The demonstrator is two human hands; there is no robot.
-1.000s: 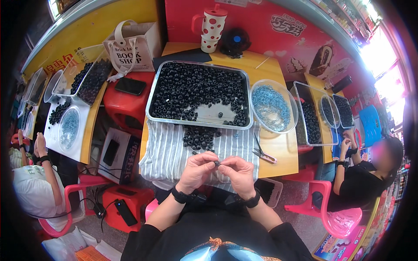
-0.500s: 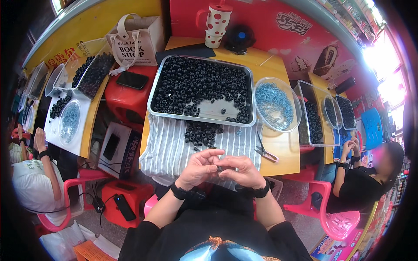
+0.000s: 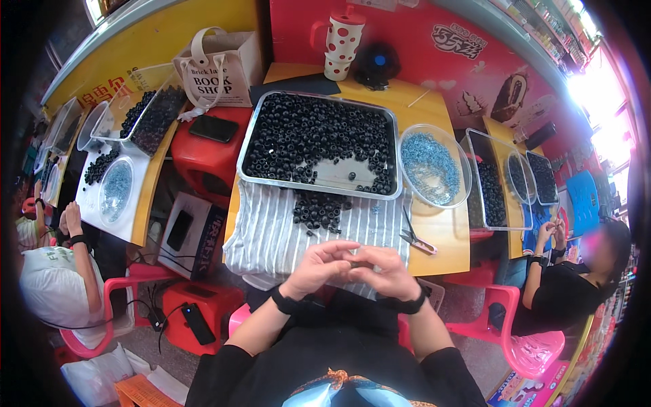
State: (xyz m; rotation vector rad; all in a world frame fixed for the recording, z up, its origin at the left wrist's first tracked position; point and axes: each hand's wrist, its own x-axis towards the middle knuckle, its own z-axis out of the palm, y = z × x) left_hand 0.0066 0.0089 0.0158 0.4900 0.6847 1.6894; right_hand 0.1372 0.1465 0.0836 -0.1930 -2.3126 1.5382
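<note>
My left hand (image 3: 317,270) and my right hand (image 3: 385,273) meet fingertip to fingertip in front of the table's near edge. Both are closed in a pinch, and the curled fingers cover whatever small thing is between them. Beyond the hands, a grey-and-white striped cloth (image 3: 261,227) drapes over the edge, with a loose heap of black beads (image 3: 317,212) on it. Behind that heap sits a shallow clear tray (image 3: 342,175) spread with many more black beads. To its right is a clear round bowl (image 3: 466,186) of small light-blue pieces (image 3: 430,163).
Thread snips (image 3: 422,244) lie right of the cloth. A polka-dot tumbler (image 3: 344,47) and a dark round device (image 3: 377,64) stand at the back. A red stool (image 3: 203,152) holds a phone (image 3: 213,129) and canvas bag (image 3: 220,74). Co-workers (image 3: 569,292) sit on both sides.
The view has shifted slightly. My hands stay together, but their fingers have curled further over the pinch, hiding a small dark piece that showed between the fingertips.
</note>
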